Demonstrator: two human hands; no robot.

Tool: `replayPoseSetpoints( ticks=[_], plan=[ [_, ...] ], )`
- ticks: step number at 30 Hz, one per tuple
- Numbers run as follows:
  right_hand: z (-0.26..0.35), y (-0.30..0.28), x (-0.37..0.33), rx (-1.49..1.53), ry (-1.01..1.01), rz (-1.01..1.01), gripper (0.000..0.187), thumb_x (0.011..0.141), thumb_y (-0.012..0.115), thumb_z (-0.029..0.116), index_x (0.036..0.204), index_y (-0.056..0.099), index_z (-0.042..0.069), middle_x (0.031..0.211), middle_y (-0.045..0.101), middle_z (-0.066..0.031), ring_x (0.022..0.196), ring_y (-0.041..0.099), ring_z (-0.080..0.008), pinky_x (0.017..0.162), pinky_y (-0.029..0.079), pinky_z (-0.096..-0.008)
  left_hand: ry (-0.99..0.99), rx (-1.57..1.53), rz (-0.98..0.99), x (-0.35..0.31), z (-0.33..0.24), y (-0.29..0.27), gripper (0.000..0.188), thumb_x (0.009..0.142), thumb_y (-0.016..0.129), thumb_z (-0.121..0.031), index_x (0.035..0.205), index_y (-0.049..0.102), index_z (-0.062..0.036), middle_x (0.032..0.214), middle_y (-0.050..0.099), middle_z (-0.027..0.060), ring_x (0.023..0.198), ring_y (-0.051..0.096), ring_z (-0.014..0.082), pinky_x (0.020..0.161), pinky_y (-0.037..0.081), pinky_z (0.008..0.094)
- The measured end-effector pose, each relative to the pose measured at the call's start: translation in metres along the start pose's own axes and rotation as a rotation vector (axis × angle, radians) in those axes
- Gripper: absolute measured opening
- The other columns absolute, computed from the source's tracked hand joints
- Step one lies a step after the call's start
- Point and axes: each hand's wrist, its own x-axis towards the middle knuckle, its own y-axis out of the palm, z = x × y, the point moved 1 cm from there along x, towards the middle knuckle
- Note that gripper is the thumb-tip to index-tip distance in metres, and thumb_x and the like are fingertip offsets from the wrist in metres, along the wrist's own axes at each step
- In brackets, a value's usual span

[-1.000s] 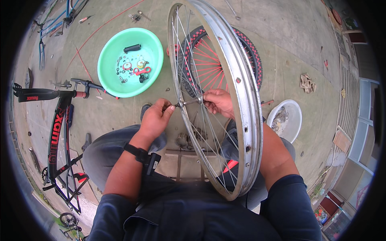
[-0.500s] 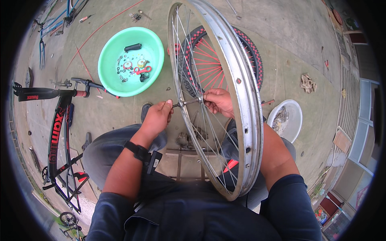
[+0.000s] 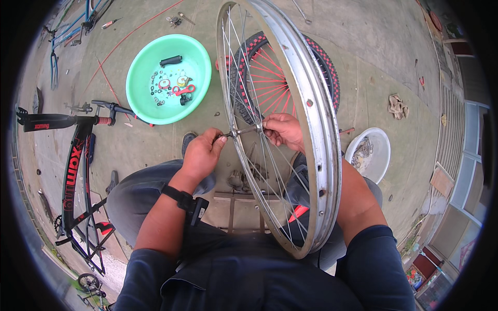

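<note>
A bare silver bicycle wheel (image 3: pixel 317 124), without a tyre, stands upright between my forearms, its spokes running in to a narrow hub (image 3: pixel 246 130). On the hub's left side, my left hand (image 3: pixel 202 151) is closed, pinching the dark end of the axle (image 3: pixel 227 135) between thumb and forefinger. My right hand (image 3: pixel 285 131) reaches round behind the rim from the right. Its fingers are closed on the hub's right end, and the fingertips partly hide what they grip there.
A mint-green basin (image 3: pixel 148 111) with small bicycle parts stands front left. Beyond my wheel lies a wheel with red spokes and a checkered tyre (image 3: pixel 328 67). A white bowl of metal parts (image 3: pixel 383 155) is at right, a black bicycle frame (image 3: pixel 72 171) at left.
My left hand has turned about the axle end: its thumb has come down and its fingers have rolled over the top. My right hand and the wheel have hardly moved.
</note>
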Motion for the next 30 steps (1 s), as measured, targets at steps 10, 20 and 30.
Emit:
replayPoseSetpoints(
  ticks=[10,20,30],
  plan=[
    [-0.007,-0.007,0.007,-0.061,-0.001,0.042,0.016,0.094,0.056,0.019,0.091,0.057,0.003,0.073,0.055,-0.0016,0.054,0.052,-0.0093,0.046,0.040,-0.0219,-0.504,-0.586,0.188,0.006,-0.010,-0.003,0.034,0.102,0.049,-0.035,0.083,0.054,-0.0075,0.060,0.043,-0.0013,0.047,0.037,0.0084,0.044,0.032,0.0253],
    [-0.006,-0.004,0.004,-0.032,-0.014,0.008,0.017,0.094,0.057,0.020,0.091,0.058,0.004,0.073,0.056,-0.0017,0.052,0.053,-0.0094,0.044,0.040,-0.0214,-0.476,-0.524,0.179,0.004,-0.012,-0.005,0.037,0.102,0.050,-0.035,0.086,0.056,-0.0025,0.064,0.051,0.0027,0.054,0.049,0.0129,0.049,0.042,0.0296],
    [-0.003,-0.004,0.003,-0.044,-0.012,0.030,0.019,0.094,0.058,0.023,0.086,0.057,0.006,0.069,0.055,-0.0001,0.051,0.052,-0.0085,0.043,0.039,-0.0220,0.024,0.047,0.005,0.001,-0.006,-0.004,0.023,0.098,0.056,-0.025,0.099,0.060,-0.0028,0.079,0.062,0.0178,0.072,0.060,0.0330,0.065,0.047,0.0426]
  ],
)
